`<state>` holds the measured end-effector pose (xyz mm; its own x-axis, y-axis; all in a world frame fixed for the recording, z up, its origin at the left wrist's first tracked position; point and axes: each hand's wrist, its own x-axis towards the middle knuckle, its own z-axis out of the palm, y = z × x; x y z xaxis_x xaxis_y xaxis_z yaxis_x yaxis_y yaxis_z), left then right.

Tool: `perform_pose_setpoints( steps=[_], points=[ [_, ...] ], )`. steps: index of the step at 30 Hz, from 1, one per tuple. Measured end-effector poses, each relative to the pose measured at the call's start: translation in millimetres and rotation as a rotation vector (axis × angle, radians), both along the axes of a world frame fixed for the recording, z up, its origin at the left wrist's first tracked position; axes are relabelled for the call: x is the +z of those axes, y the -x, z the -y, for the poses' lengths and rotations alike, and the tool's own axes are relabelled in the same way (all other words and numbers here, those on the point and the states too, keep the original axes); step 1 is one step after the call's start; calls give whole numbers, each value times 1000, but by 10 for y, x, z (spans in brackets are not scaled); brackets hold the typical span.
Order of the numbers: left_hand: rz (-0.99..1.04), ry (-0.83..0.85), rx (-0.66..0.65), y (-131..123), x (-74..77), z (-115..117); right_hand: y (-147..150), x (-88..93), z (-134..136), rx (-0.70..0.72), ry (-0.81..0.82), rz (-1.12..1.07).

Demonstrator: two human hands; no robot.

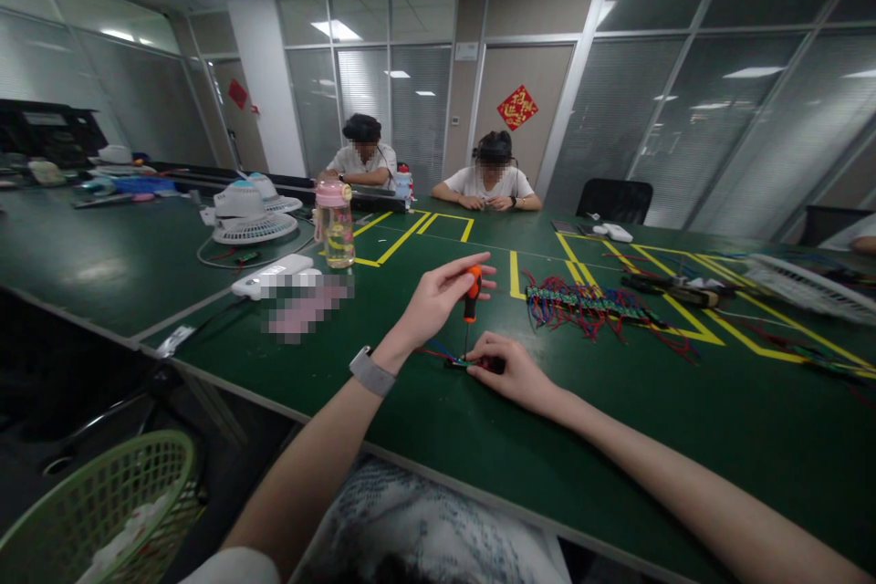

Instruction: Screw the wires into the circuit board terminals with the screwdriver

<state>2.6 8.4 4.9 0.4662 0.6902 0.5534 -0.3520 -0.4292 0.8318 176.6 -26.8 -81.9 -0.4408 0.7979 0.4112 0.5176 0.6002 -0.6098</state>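
Note:
An orange and black screwdriver [472, 297] stands upright, its thin shaft pointing down at a small green circuit board [454, 364]. My left hand [432, 299] holds the handle between thumb and palm side, with the fingers stretched out beyond it. On the table, my right hand [515, 371] pinches the board's right end, fingers curled over it and covering that part. Red and blue wires [438, 350] run out from the board's left side. The tip appears to touch the board; the exact contact spot is too small to make out.
A row of wired circuit boards [589, 299] lies to the right. Left are a pink-capped bottle [335, 224], a white power strip [274, 276] and white fans [250, 212]. Two people sit across the green table [383, 319]. A green basket [102, 493] stands below the edge.

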Motion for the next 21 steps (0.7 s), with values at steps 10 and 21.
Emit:
perform_pose_setpoints(
  steps=[10,21],
  points=[
    [-17,-77,133,3,2,-3,2,3,2,-9,1,15],
    [22,-59,75,-14,-10,-16,4,20,13,-5,-2,10]
  ],
)
